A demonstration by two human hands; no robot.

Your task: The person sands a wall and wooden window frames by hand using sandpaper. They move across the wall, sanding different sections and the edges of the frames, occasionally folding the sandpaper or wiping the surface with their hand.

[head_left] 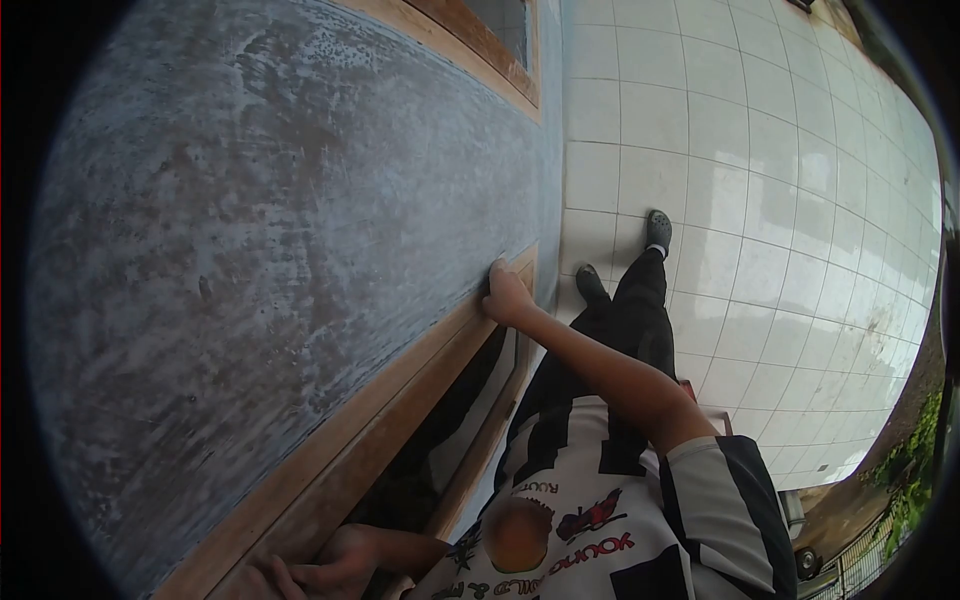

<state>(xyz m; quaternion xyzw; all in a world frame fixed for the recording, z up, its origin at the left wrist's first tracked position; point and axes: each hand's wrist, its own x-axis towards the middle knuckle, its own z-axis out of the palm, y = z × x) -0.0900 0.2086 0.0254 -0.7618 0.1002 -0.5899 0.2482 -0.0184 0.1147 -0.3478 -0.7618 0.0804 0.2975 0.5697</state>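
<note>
Where it's longest, the frame [400, 388] (wooden) slants up-right.

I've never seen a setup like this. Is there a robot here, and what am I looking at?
No robot: these are a person's bare hands, seen from a camera on their head, looking down. It is one picture. The blue-grey patchy wall meets a wooden frame. The right hand is curled at the frame's edge; whether its grip holds anything, I can't tell. The left hand is lower, in dim light near the frame. Beyond are white floor tiles.
</note>
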